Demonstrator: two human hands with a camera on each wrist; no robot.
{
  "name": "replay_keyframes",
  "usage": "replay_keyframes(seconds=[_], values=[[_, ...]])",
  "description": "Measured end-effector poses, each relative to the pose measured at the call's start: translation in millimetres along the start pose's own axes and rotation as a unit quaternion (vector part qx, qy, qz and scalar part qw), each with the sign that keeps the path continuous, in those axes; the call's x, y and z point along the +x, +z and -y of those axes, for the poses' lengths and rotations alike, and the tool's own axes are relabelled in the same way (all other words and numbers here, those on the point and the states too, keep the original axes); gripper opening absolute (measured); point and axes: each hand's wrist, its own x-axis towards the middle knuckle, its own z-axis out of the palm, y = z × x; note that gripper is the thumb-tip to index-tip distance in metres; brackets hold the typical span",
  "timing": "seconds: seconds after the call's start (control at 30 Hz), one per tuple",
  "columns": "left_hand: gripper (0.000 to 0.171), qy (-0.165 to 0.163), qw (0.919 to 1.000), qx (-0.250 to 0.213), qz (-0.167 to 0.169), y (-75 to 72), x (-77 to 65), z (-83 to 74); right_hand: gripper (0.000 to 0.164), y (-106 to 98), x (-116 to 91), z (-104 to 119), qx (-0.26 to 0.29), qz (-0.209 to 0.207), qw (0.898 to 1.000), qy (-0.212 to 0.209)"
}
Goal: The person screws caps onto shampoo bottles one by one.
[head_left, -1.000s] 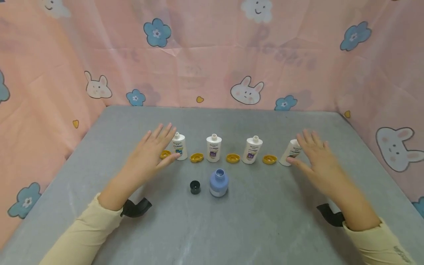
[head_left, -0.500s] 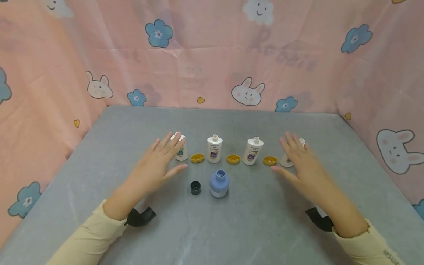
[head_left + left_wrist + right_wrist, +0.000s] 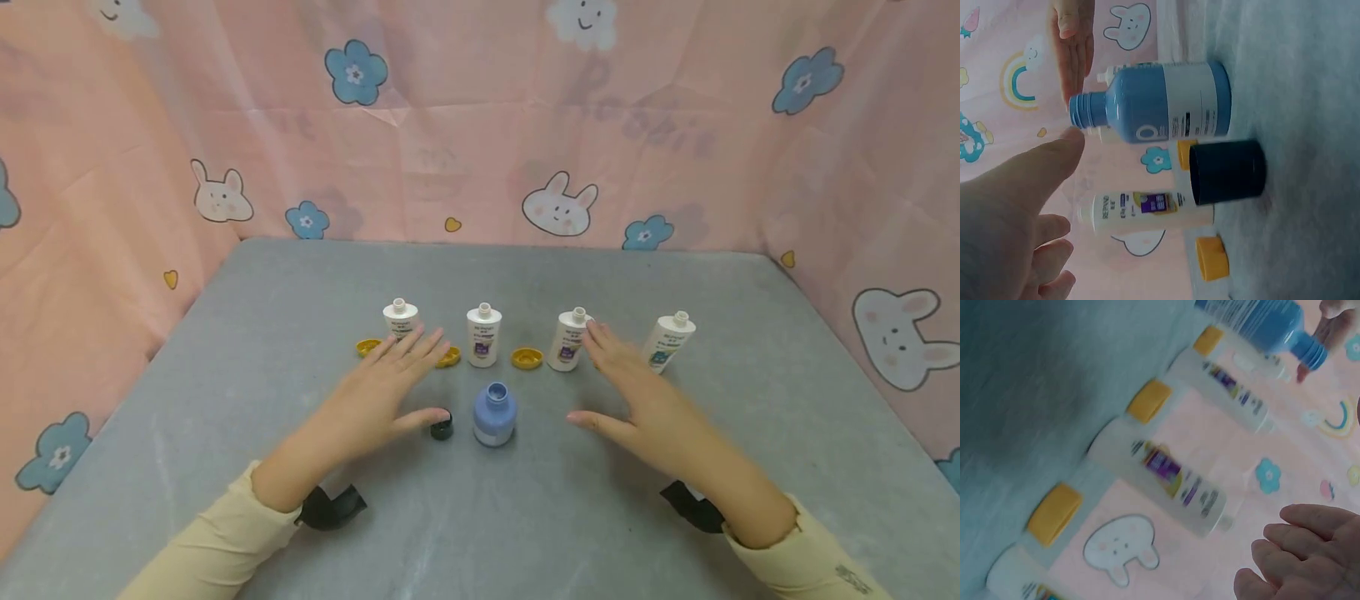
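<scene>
My left hand, fingers straight and spread, hovers over the table left of the blue bottle. Its thumb overlaps the small black cap in the head view, and its fingertips cross a white bottle and a yellow cap. Uncapped and upright, the blue bottle shows its threaded neck in the left wrist view. To the right, my right hand is also flat and holds nothing; its fingertips overlap the edge of another white bottle. The black cap lies with its hollow side visible.
Several uncapped white bottles stand in a row across the grey table, including one in the middle and one at the right. Yellow caps lie between them. A pink printed curtain surrounds the table's back and sides.
Both hands have moved inward and toward the person, staying spread. The rightmost white bottle has come into fuller view, while the right hand now hides the yellow cap beside it. The bottles stay put.
</scene>
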Motion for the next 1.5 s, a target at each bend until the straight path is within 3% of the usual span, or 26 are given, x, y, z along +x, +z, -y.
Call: replay_keyframes(seconds=[0.37, 0.7, 1.1, 1.37, 1.5], values=[[0.084, 0.014, 0.9992, -0.026, 0.026, 11.1, 4.2, -6.0, 0.092, 16, 10, 10, 0.045, 0.024, 0.999, -0.02], [0.086, 0.044, 0.9983, -0.036, 0.015, 18.8, 5.8, -7.9, 0.096, 26, 17, 14, 0.056, 0.047, 0.997, -0.018], [0.093, 0.022, 0.9948, -0.091, 0.039, 21.7, 5.6, -7.4, 0.097, 37, 32, 15, 0.107, 0.043, 0.993, -0.037], [0.092, -0.018, 0.9886, -0.136, 0.061, 24.5, 5.2, -6.5, 0.087, 46, 41, 11, 0.218, 0.069, 0.973, -0.014], [0.085, -0.022, 0.9854, -0.153, 0.071, 26.2, 6.1, -4.9, 0.085, 50, 44, 12, 0.247, 0.076, 0.966, -0.009]])
